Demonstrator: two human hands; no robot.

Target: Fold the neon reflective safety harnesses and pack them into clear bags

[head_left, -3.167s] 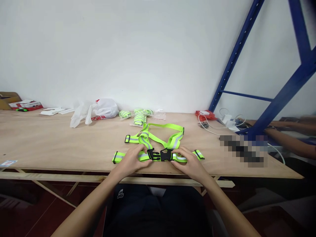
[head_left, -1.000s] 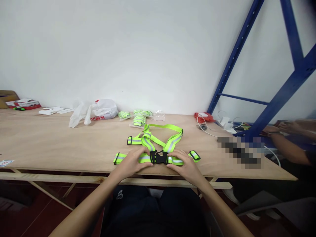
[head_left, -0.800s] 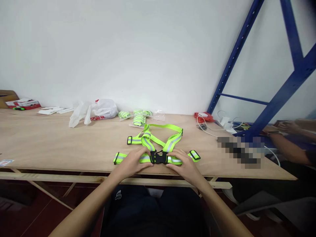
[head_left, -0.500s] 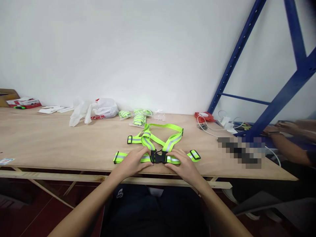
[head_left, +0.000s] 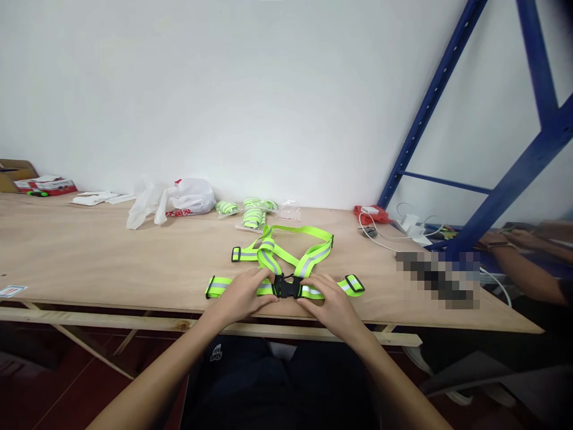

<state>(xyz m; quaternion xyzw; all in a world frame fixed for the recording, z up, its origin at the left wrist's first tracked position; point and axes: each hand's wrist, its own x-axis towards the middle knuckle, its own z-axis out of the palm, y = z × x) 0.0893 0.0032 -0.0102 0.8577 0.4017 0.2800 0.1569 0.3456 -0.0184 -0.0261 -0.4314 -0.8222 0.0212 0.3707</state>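
Observation:
A neon-yellow reflective vest made of elastic straps with grey stripes lies spread on the wooden table. Its black buckle sits near the table's front edge, with the two halves together. My left hand pinches the left end of the buckle between thumb and fingers. On the other side, my right hand grips the buckle's right end and the strap there. Black slide adjusters show on the strap loops to the left and right of my hands.
Along the wall lie a white plastic bag, several bagged rolled reflective straps and a red-and-white box. To the right are a red pouch, white cables and a blue metal frame. Another person's arm is beyond it.
Both hands keep their hold on the buckle, and the vest stays in place. Only the camera view has shifted very slightly.

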